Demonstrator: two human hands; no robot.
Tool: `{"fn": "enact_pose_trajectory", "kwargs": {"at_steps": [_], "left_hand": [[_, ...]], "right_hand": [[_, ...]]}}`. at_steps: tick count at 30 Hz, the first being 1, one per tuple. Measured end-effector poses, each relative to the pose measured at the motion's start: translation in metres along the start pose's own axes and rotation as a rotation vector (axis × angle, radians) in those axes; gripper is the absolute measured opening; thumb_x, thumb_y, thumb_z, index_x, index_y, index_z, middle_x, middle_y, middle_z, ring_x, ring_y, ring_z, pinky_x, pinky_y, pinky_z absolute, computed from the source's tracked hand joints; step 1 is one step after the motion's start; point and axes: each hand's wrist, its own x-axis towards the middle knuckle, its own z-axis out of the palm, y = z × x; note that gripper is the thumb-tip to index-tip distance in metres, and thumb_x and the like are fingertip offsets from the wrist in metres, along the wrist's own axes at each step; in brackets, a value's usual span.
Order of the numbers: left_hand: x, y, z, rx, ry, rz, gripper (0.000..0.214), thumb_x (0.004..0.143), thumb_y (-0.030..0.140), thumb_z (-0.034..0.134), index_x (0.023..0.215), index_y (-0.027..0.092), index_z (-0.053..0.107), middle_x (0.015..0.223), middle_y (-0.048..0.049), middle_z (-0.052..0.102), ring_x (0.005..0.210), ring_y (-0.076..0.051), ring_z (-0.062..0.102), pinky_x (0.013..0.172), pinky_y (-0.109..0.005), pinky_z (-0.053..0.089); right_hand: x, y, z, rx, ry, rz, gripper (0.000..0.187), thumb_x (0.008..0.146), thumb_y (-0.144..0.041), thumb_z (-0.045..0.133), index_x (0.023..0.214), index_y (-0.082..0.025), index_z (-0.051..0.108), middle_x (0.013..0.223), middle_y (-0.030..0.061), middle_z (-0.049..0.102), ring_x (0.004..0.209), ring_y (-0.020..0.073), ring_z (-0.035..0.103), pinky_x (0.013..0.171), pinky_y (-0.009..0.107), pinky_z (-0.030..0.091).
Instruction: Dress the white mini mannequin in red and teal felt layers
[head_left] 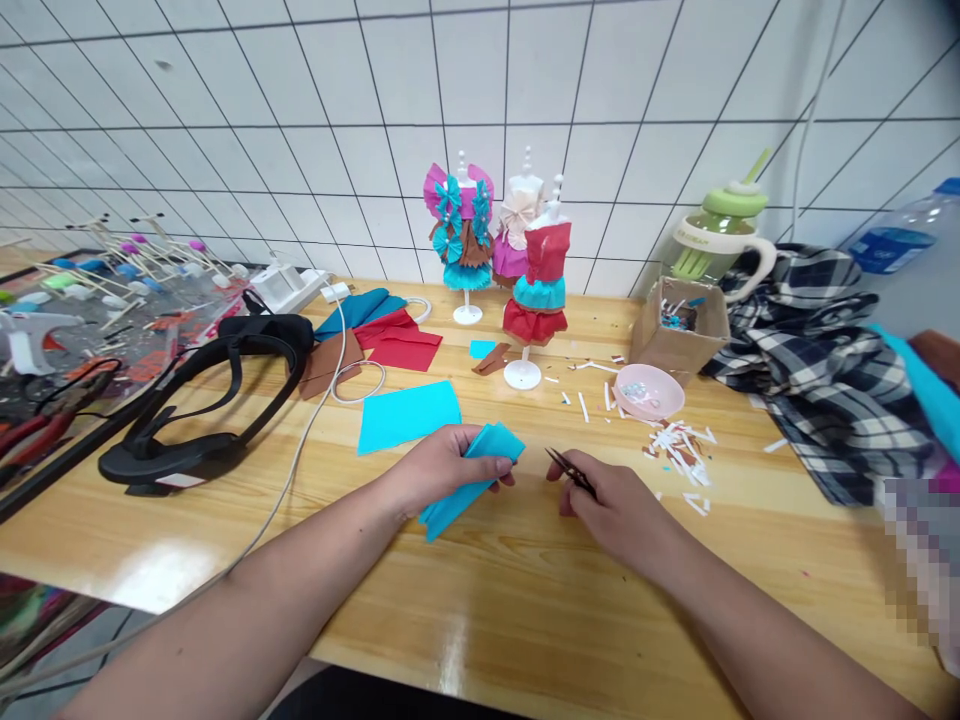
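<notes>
My left hand (457,465) is closed on a folded piece of turquoise crepe paper (461,497), its thumb pressed on top and the layers fanning at the lower end. To its right, my right hand (600,495) grips a small dark tool (574,472) with two slim pointed tips; I cannot tell whether it is tweezers or snips. The tips point toward the folded paper without touching it. Behind my left hand lies a flat turquoise sheet (409,415). Farther back stands a small white dress form (536,290) in a red and turquoise paper dress.
Two more dressed forms, one with turquoise bows (461,225), stand by the tiled wall. Red paper (405,345), a white cable (300,445) and a black headset (217,400) lie left. A pink dish (649,390), white scraps (679,450) and a cardboard box (675,330) are right.
</notes>
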Motion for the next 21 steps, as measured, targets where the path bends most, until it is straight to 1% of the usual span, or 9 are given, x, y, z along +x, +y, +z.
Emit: {"fn": "enact_pose_trajectory", "kwargs": {"at_steps": [1,2,4,5,6,10,15,19,21], "left_hand": [[0.0,0.0,0.0,0.002,-0.003,0.004,0.029,0.065,0.038,0.079,0.076,0.014,0.067,0.073,-0.0029,0.072,0.066,-0.014,0.062,0.068,-0.026,0.048],[0.0,-0.001,0.0,0.007,-0.006,0.009,0.028,0.065,0.038,0.079,0.075,0.014,0.068,0.073,-0.0029,0.072,0.066,-0.014,0.062,0.069,-0.027,0.048],[0.001,-0.002,0.001,0.022,-0.018,0.018,0.026,0.067,0.037,0.078,0.074,0.014,0.068,0.073,-0.003,0.072,0.068,-0.014,0.063,0.071,-0.027,0.049],[0.001,-0.003,0.002,0.032,-0.024,0.022,0.025,0.068,0.036,0.077,0.075,0.014,0.068,0.074,-0.0031,0.072,0.068,-0.014,0.063,0.072,-0.027,0.049],[0.002,-0.003,0.002,0.044,-0.03,0.026,0.024,0.069,0.035,0.076,0.076,0.014,0.068,0.075,-0.0031,0.072,0.069,-0.014,0.063,0.072,-0.027,0.049],[0.002,-0.004,0.003,0.091,-0.044,0.04,0.02,0.071,0.031,0.074,0.082,0.015,0.07,0.077,-0.0018,0.073,0.069,-0.013,0.063,0.071,-0.026,0.05],[0.002,-0.003,0.006,0.171,-0.045,0.057,0.02,0.073,0.035,0.072,0.075,0.015,0.07,0.077,-0.003,0.073,0.069,-0.013,0.063,0.071,-0.025,0.05],[0.002,-0.004,0.006,0.181,-0.053,0.062,0.021,0.074,0.035,0.071,0.077,0.015,0.07,0.078,-0.0027,0.074,0.07,-0.014,0.064,0.072,-0.026,0.05],[0.002,-0.003,0.006,0.202,-0.036,0.063,0.021,0.074,0.036,0.071,0.077,0.015,0.07,0.078,-0.0029,0.074,0.071,-0.014,0.065,0.072,-0.026,0.05]], "right_hand": [[-0.001,-0.002,0.002,0.016,0.007,-0.014,0.019,0.09,-0.025,0.04,0.1,-0.024,0.056,0.071,-0.002,0.064,0.066,0.017,0.058,0.062,0.027,0.038],[-0.002,-0.004,0.005,0.035,0.014,-0.034,0.022,0.094,-0.031,0.036,0.1,-0.024,0.056,0.071,-0.0015,0.062,0.067,0.017,0.057,0.063,0.028,0.038],[-0.004,-0.007,0.01,0.073,0.013,-0.074,0.033,0.098,-0.042,0.027,0.096,-0.024,0.055,0.074,-0.0003,0.059,0.069,0.0167,0.055,0.063,0.028,0.038],[-0.005,-0.008,0.012,0.086,-0.003,-0.088,0.037,0.099,-0.044,0.024,0.093,-0.023,0.054,0.074,-0.0001,0.058,0.069,0.0164,0.054,0.063,0.028,0.038],[-0.006,-0.008,0.014,0.095,-0.023,-0.091,0.038,0.099,-0.044,0.022,0.091,-0.023,0.053,0.072,-0.0006,0.056,0.067,0.016,0.052,0.062,0.027,0.037],[-0.007,-0.008,0.018,0.116,-0.086,-0.076,0.034,0.1,-0.045,0.022,0.088,-0.024,0.046,0.063,-0.0039,0.05,0.059,0.0145,0.048,0.057,0.025,0.034],[-0.008,-0.011,0.017,0.086,-0.144,-0.083,0.03,0.1,-0.043,0.024,0.093,-0.024,0.047,0.064,-0.0033,0.053,0.06,0.0148,0.052,0.058,0.025,0.034],[-0.009,-0.011,0.018,0.072,-0.137,-0.084,0.029,0.1,-0.042,0.026,0.095,-0.024,0.048,0.066,-0.0026,0.056,0.061,0.0147,0.054,0.058,0.025,0.034],[-0.009,-0.009,0.018,0.087,-0.134,-0.092,0.029,0.1,-0.042,0.025,0.093,-0.024,0.047,0.065,-0.0031,0.056,0.06,0.0143,0.054,0.058,0.025,0.034]]}}
